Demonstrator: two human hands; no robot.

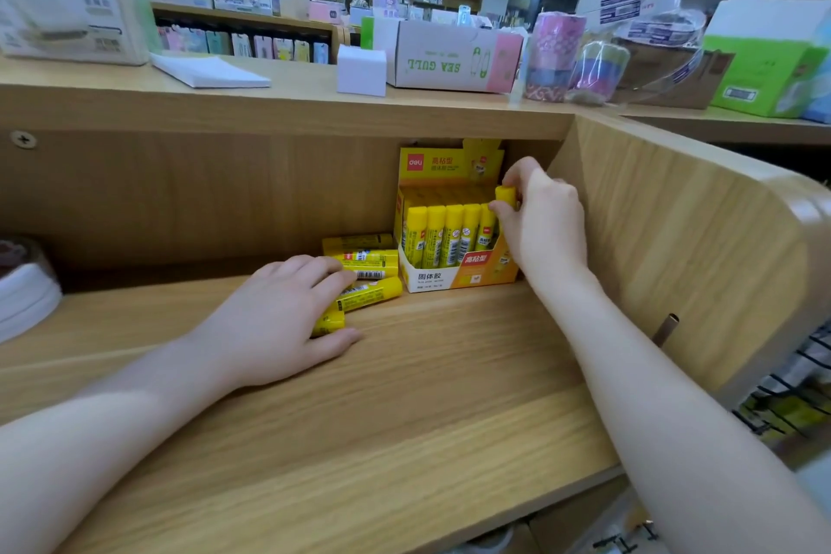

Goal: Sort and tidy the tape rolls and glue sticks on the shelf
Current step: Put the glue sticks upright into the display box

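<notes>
A yellow and orange display box (449, 274) of glue sticks stands at the back right of the wooden shelf (404, 396), with a row of upright yellow sticks (445, 234) in it. My right hand (544, 220) pinches one yellow glue stick (506, 195) at the box's right end, its cap above the row. Several loose glue sticks (366, 259) lie flat just left of the box. My left hand (279, 315) rests over the nearest of them, its fingers curled around one stick (328, 322).
White tape rolls (22, 297) sit at the shelf's left edge. On the top board are wrapped patterned tape rolls (555, 54), a "SEA GULL" carton (454, 58), a white block (362, 70), paper (211, 72) and a green box (764, 76). A wooden side panel (674, 238) closes the right.
</notes>
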